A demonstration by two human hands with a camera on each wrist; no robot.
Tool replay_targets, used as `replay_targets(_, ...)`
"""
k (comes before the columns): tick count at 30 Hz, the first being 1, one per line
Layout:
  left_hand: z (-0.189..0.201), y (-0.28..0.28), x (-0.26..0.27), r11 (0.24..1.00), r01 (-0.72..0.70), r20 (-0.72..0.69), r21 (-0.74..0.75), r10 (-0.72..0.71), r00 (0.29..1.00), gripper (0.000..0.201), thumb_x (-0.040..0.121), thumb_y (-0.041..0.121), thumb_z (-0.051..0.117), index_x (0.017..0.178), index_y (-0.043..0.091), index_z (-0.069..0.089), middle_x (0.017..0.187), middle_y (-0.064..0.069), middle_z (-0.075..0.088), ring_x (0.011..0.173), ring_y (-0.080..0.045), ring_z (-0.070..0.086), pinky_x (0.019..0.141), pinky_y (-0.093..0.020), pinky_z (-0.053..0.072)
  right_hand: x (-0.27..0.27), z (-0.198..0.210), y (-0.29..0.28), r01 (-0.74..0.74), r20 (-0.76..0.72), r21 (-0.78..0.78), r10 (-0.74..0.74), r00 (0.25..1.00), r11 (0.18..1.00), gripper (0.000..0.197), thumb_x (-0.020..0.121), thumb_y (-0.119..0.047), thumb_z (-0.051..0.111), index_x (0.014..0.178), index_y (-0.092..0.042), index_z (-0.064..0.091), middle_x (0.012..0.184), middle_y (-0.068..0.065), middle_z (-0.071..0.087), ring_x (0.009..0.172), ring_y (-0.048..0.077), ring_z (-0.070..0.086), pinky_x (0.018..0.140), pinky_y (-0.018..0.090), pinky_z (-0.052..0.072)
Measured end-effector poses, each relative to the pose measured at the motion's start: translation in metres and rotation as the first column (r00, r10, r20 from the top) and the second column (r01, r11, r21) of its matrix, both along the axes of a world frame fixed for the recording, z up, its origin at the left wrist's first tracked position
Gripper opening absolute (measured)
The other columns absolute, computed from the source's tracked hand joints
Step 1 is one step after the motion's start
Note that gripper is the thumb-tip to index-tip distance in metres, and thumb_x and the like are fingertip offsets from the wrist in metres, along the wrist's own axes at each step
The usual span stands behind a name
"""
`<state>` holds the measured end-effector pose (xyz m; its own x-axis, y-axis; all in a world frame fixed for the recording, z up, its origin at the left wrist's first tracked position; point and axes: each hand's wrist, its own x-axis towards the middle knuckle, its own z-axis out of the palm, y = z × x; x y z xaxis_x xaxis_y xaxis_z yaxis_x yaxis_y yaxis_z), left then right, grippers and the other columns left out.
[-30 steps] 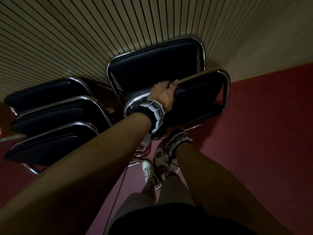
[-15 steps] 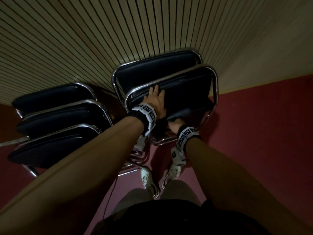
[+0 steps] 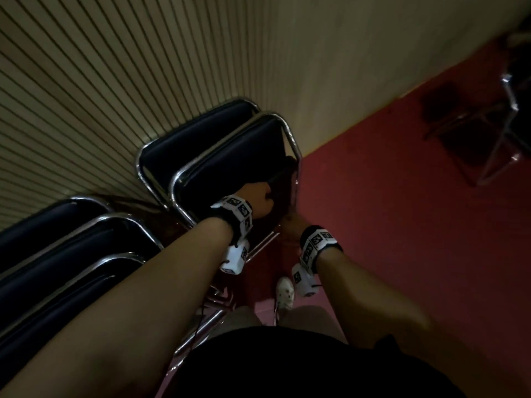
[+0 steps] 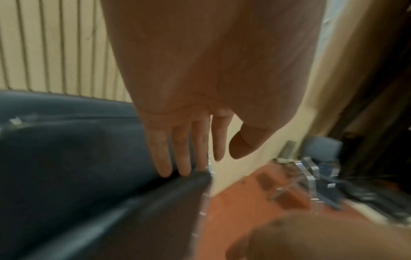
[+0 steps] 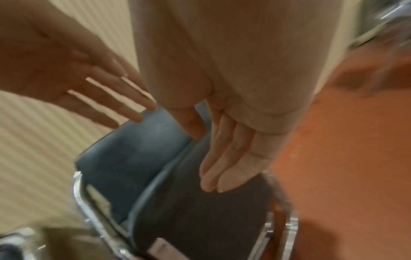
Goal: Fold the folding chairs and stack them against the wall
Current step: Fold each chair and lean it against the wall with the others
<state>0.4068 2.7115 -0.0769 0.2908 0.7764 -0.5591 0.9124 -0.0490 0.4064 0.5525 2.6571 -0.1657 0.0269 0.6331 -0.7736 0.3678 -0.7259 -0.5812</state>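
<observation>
Two folded black chairs with chrome frames lean on the slatted wall (image 3: 143, 67): the front chair (image 3: 230, 168) lies flat against the back chair (image 3: 195, 139). My left hand (image 3: 255, 196) is over the front chair's pad near its right rail. In the left wrist view the left hand (image 4: 200, 158) has straight fingers, their tips touching the dark pad's edge (image 4: 155, 193). My right hand (image 3: 290, 222) is just right of it; its fingers (image 5: 213, 176) are straight above the front chair's pad (image 5: 200, 219), holding nothing. The left hand (image 5: 106, 98) also shows there, spread flat.
A second stack of three folded chairs (image 3: 71, 254) leans on the wall to the left. An unfolded chair (image 3: 488, 133) stands on the red floor (image 3: 402, 225) at the far right. My shoe (image 3: 284, 293) is close to the chair legs.
The front chair has swung from tilted to flat against the chair behind. My left hand let go of its top rail. The right hand rose from low down. The view turned right.
</observation>
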Motion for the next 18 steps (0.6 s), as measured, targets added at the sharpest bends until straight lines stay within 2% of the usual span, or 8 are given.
replay_targets(2, -0.001, -0.014, 0.004, 0.999, 0.041, 0.019, 0.001, -0.041, 0.999, 0.042, 0.098, 0.026, 0.054, 0.138, 0.015, 0.056, 0.143, -0.009, 0.055, 0.129, -0.029, 0.053, 0.106, -0.033, 0.043, 0.006, 0.009, -0.027, 0.052, 0.076, 0.002, -0.052, 0.996, 0.999, 0.023, 0.102, -0.015, 0.048, 0.124, -0.012, 0.056, 0.094, 0.003, 0.061, 0.066, 0.006, 0.054, 0.054, 0.018, 0.050)
replay_targets(6, -0.002, -0.058, 0.027, 0.989, 0.151, 0.087, -0.011, -0.149, 0.985, 0.033, 0.098, 0.024, 0.054, 0.126, 0.012, 0.066, 0.134, -0.009, 0.062, 0.123, -0.028, 0.058, 0.103, -0.033, 0.046, 0.019, 0.007, -0.095, 0.211, 0.002, -0.078, -0.211, 0.977, 0.974, 0.029, 0.104, -0.010, 0.041, 0.130, -0.003, 0.048, 0.111, 0.016, 0.071, 0.065, 0.016, 0.069, 0.045, 0.024, 0.052)
replay_targets(7, -0.003, -0.059, 0.032, 0.988, 0.156, 0.085, -0.018, -0.154, 0.984, 0.031, 0.098, 0.025, 0.053, 0.121, 0.013, 0.069, 0.130, -0.010, 0.064, 0.120, -0.029, 0.060, 0.100, -0.033, 0.047, 0.022, 0.007, -0.095, 0.205, 0.012, -0.073, -0.205, 0.979, 0.976, 0.028, 0.104, -0.010, 0.040, 0.130, -0.001, 0.048, 0.108, 0.015, 0.072, 0.071, 0.020, 0.071, 0.049, 0.027, 0.055)
replay_targets(9, -0.004, -0.097, 0.060, 0.949, 0.309, 0.082, -0.059, -0.304, 0.949, 0.028, 0.095, 0.023, 0.048, 0.097, 0.009, 0.072, 0.110, -0.015, 0.070, 0.108, -0.035, 0.064, 0.087, -0.033, 0.050, 0.040, 0.010, -0.149, 0.308, 0.025, -0.070, -0.307, 0.951, 0.949, 0.027, 0.103, -0.015, 0.044, 0.120, 0.003, 0.056, 0.096, 0.009, 0.075, 0.080, 0.024, 0.074, 0.070, 0.037, 0.062)
replay_targets(11, -0.004, -0.120, 0.075, 0.904, 0.420, 0.048, -0.085, -0.417, 0.907, 0.026, 0.085, 0.020, 0.046, 0.065, 0.012, 0.060, 0.075, -0.014, 0.060, 0.082, -0.041, 0.062, 0.070, -0.033, 0.044, 0.055, 0.006, -0.182, 0.339, 0.045, -0.063, -0.337, 0.940, 0.939, 0.028, 0.101, -0.022, 0.049, 0.114, -0.001, 0.063, 0.091, 0.007, 0.077, 0.085, 0.026, 0.075, 0.082, 0.047, 0.061)
replay_targets(12, 0.000, -0.137, 0.086, 0.876, 0.475, 0.063, -0.081, -0.471, 0.880, 0.023, 0.082, 0.018, 0.046, 0.061, 0.017, 0.055, 0.070, -0.010, 0.052, 0.070, -0.034, 0.052, 0.066, -0.033, 0.039, 0.064, 0.008, -0.207, 0.379, 0.052, -0.054, -0.376, 0.925, 0.924, 0.027, 0.101, -0.023, 0.051, 0.110, -0.004, 0.066, 0.092, 0.006, 0.077, 0.085, 0.027, 0.075, 0.083, 0.048, 0.061)
replay_targets(15, 0.012, -0.190, 0.123, 0.791, 0.609, 0.084, -0.056, -0.604, 0.792, 0.015, 0.092, 0.010, 0.047, 0.082, 0.019, 0.046, 0.085, -0.003, 0.041, 0.082, -0.018, 0.034, 0.070, -0.031, 0.029, 0.098, 0.020, -0.281, 0.523, 0.098, -0.026, -0.518, 0.850, 0.852, 0.025, 0.102, -0.024, 0.052, 0.113, -0.005, 0.064, 0.097, 0.004, 0.077, 0.086, 0.024, 0.075, 0.079, 0.041, 0.062)
replay_targets(18, 0.032, -0.276, 0.187, 0.707, 0.705, 0.121, -0.050, -0.697, 0.707, 0.019, 0.096, 0.018, 0.047, 0.083, 0.020, 0.061, 0.087, -0.004, 0.051, 0.079, -0.024, 0.044, 0.071, -0.033, 0.043, 0.144, 0.040, -0.390, 0.687, 0.094, 0.042, -0.687, 0.720, 0.726, 0.034, 0.103, -0.023, 0.050, 0.129, -0.002, 0.058, 0.097, 0.003, 0.076, 0.082, 0.020, 0.075, 0.066, 0.032, 0.061)
